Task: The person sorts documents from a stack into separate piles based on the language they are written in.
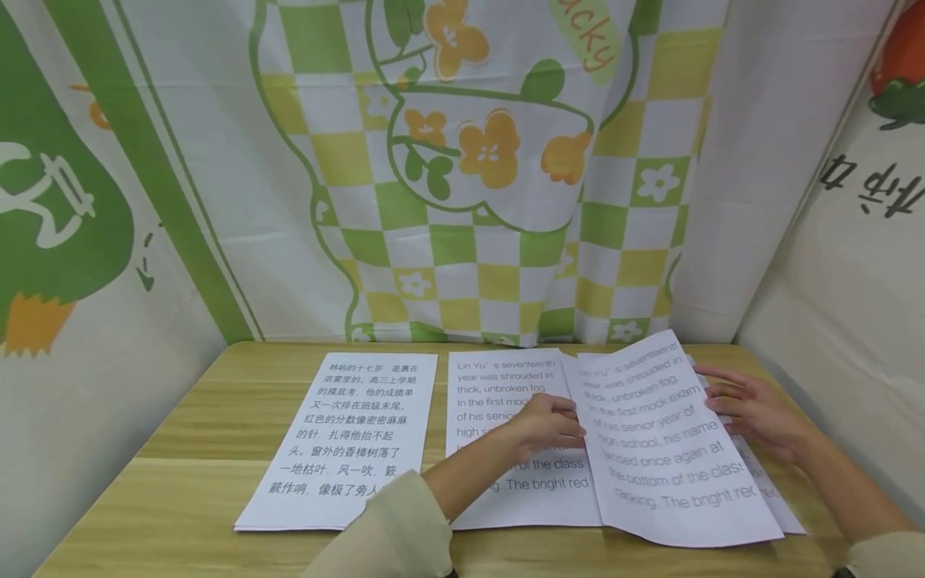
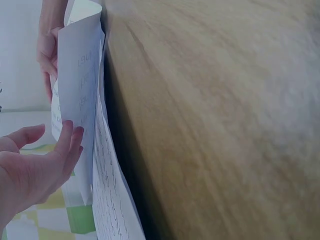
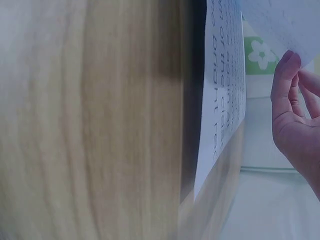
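Observation:
A sheet of paper [image 1: 665, 457] with large English print stands lifted and slightly curved over the right part of the table. My right hand [image 1: 751, 409] pinches it at its right edge, thumb against fingers in the right wrist view, where part of the sheet [image 3: 290, 25] shows. My left hand [image 1: 545, 423] reaches to the sheet's left edge. In the left wrist view the left hand's fingertips [image 2: 77, 132] are at the sheet, with the thumb apart. Under the lifted sheet lies another printed sheet [image 1: 784, 514], mostly hidden.
Beneath my left forearm lies a middle paper [image 1: 520, 510] with the same English text. Farther left is a paper with Chinese print [image 1: 354, 425], its lower right corner covered by my sleeve. All lie on a wood-grain table [image 1: 181, 482], backed by a patterned curtain [image 1: 491, 265].

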`<state>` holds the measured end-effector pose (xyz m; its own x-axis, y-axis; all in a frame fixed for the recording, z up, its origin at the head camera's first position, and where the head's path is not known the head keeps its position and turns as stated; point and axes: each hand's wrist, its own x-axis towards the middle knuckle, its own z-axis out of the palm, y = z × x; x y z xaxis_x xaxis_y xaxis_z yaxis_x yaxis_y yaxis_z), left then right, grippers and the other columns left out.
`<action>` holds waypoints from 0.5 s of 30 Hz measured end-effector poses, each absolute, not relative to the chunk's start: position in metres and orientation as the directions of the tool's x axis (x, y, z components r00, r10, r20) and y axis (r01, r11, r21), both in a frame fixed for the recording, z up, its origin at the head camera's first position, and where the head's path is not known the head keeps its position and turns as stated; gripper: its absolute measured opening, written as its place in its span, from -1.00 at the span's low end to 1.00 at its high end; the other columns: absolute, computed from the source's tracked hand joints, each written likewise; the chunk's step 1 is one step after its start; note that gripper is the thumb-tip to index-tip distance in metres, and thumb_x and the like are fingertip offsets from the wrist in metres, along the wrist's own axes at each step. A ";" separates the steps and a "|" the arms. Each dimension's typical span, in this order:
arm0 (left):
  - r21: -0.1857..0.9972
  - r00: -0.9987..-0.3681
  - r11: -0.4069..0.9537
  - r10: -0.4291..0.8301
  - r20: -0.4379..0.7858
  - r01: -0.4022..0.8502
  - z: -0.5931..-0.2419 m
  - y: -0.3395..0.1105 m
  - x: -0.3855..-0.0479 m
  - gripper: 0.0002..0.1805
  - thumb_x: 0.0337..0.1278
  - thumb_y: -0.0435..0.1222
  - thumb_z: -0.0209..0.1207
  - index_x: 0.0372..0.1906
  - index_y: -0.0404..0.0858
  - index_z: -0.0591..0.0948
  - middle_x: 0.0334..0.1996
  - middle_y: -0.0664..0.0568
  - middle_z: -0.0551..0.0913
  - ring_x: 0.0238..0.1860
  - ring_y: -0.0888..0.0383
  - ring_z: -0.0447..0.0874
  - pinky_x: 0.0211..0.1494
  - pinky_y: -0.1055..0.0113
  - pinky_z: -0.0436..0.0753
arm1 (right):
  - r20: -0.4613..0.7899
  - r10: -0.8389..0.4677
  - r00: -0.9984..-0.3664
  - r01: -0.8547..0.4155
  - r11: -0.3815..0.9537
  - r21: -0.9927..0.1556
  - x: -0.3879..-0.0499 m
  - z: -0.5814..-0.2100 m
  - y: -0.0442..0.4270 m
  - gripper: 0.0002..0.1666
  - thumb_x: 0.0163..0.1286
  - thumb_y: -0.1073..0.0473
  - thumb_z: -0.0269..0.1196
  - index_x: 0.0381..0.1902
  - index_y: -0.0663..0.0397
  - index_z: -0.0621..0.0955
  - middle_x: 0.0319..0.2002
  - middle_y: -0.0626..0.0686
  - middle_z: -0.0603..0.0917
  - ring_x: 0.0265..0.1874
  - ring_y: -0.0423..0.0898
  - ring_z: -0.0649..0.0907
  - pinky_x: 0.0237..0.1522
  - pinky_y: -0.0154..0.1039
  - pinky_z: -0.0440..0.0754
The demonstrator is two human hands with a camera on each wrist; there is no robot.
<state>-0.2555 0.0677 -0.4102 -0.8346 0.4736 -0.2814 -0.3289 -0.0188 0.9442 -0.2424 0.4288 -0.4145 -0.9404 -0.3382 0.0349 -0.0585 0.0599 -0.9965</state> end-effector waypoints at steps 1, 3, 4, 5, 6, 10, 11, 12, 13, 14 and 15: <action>0.943 -0.829 -0.008 0.480 -0.288 -0.333 -0.410 0.069 -0.255 -0.33 0.16 -0.67 0.21 0.41 -0.62 0.34 0.06 -0.25 0.55 0.05 -0.16 0.74 0.09 0.18 0.78 | 0.031 -0.327 -0.944 -0.057 0.070 -0.996 -0.242 -0.415 0.431 -0.33 0.55 0.48 0.08 0.33 -0.40 0.58 -0.07 -0.07 0.69 -0.16 -0.13 0.75 -0.23 -0.20 0.80; 0.939 -0.818 0.001 0.491 -0.300 -0.344 -0.410 0.071 -0.255 -0.34 0.19 -0.65 0.21 0.41 -0.62 0.34 0.04 -0.24 0.55 0.05 -0.16 0.74 0.11 0.19 0.77 | 0.026 -0.305 -0.952 -0.058 0.096 -0.994 -0.241 -0.416 0.434 -0.35 0.56 0.46 0.09 0.32 -0.41 0.59 -0.07 -0.06 0.70 -0.18 -0.12 0.76 -0.24 -0.19 0.80; 0.937 -0.812 0.001 0.498 -0.304 -0.350 -0.410 0.072 -0.255 -0.35 0.20 -0.65 0.21 0.41 -0.63 0.34 0.03 -0.24 0.55 0.06 -0.18 0.74 0.12 0.18 0.77 | 0.024 -0.293 -0.956 -0.057 0.106 -0.993 -0.241 -0.416 0.436 -0.36 0.56 0.45 0.10 0.31 -0.42 0.59 -0.09 -0.06 0.70 -0.19 -0.11 0.77 -0.24 -0.19 0.80; 0.937 -0.809 0.002 0.504 -0.303 -0.349 -0.409 0.074 -0.254 -0.35 0.21 -0.65 0.20 0.41 -0.63 0.33 0.01 -0.24 0.55 0.06 -0.20 0.74 0.13 0.17 0.76 | 0.022 -0.281 -0.959 -0.058 0.118 -0.991 -0.241 -0.417 0.438 -0.37 0.56 0.44 0.10 0.30 -0.43 0.60 -0.09 -0.06 0.70 -0.19 -0.11 0.77 -0.25 -0.19 0.81; 0.935 -0.805 -0.001 0.509 -0.305 -0.355 -0.409 0.075 -0.254 -0.36 0.22 -0.64 0.20 0.41 -0.64 0.33 -0.01 -0.24 0.57 0.07 -0.21 0.74 0.14 0.17 0.76 | 0.022 -0.272 -0.962 -0.058 0.126 -0.990 -0.241 -0.417 0.440 -0.38 0.56 0.43 0.11 0.30 -0.42 0.61 -0.10 -0.06 0.70 -0.20 -0.11 0.77 -0.25 -0.19 0.81; 0.931 -0.798 -0.007 0.518 -0.308 -0.364 -0.409 0.081 -0.253 -0.36 0.22 -0.65 0.17 0.41 -0.66 0.30 -0.09 -0.26 0.63 0.08 -0.23 0.73 0.15 0.14 0.75 | 0.018 -0.259 -0.966 -0.049 0.115 -0.992 -0.242 -0.419 0.446 -0.39 0.57 0.43 0.10 0.27 -0.43 0.63 -0.12 -0.06 0.68 -0.20 -0.09 0.78 -0.24 -0.17 0.82; 0.932 -0.798 -0.002 0.518 -0.309 -0.362 -0.410 0.083 -0.254 -0.36 0.22 -0.64 0.17 0.40 -0.66 0.31 -0.10 -0.26 0.64 0.07 -0.23 0.74 0.14 0.15 0.76 | 0.018 -0.259 -0.966 -0.047 0.108 -0.993 -0.242 -0.420 0.447 -0.39 0.57 0.43 0.10 0.27 -0.42 0.63 -0.12 -0.06 0.68 -0.20 -0.09 0.79 -0.23 -0.17 0.82; 0.932 -0.798 0.003 0.515 -0.312 -0.363 -0.410 0.084 -0.254 -0.36 0.22 -0.63 0.17 0.40 -0.65 0.31 -0.12 -0.26 0.66 0.06 -0.22 0.74 0.14 0.15 0.76 | 0.018 -0.257 -0.966 -0.045 0.100 -0.994 -0.242 -0.420 0.448 -0.39 0.57 0.43 0.09 0.26 -0.42 0.64 -0.12 -0.06 0.68 -0.19 -0.09 0.79 -0.23 -0.17 0.82; 0.933 -0.799 0.009 0.514 -0.312 -0.359 -0.411 0.085 -0.254 -0.36 0.21 -0.63 0.18 0.40 -0.65 0.31 -0.13 -0.26 0.67 0.05 -0.22 0.75 0.13 0.15 0.76 | 0.018 -0.252 -0.968 -0.044 0.098 -0.994 -0.242 -0.421 0.449 -0.39 0.57 0.43 0.09 0.25 -0.42 0.64 -0.13 -0.06 0.68 -0.20 -0.09 0.79 -0.22 -0.18 0.82; 0.934 -0.800 0.015 0.512 -0.313 -0.356 -0.412 0.087 -0.255 -0.36 0.21 -0.62 0.18 0.40 -0.65 0.31 -0.14 -0.26 0.67 0.04 -0.23 0.75 0.12 0.14 0.77 | 0.017 -0.246 -0.969 -0.044 0.102 -0.994 -0.242 -0.421 0.450 -0.40 0.57 0.43 0.09 0.25 -0.42 0.65 -0.12 -0.06 0.68 -0.20 -0.10 0.78 -0.23 -0.18 0.82; 0.935 -0.800 0.022 0.510 -0.315 -0.354 -0.413 0.088 -0.255 -0.36 0.22 -0.61 0.18 0.40 -0.65 0.32 -0.15 -0.26 0.68 0.03 -0.23 0.75 0.11 0.14 0.77 | 0.015 -0.234 -0.972 -0.041 0.107 -0.993 -0.242 -0.421 0.451 -0.40 0.57 0.43 0.09 0.23 -0.43 0.65 -0.13 -0.07 0.68 -0.20 -0.10 0.78 -0.23 -0.19 0.82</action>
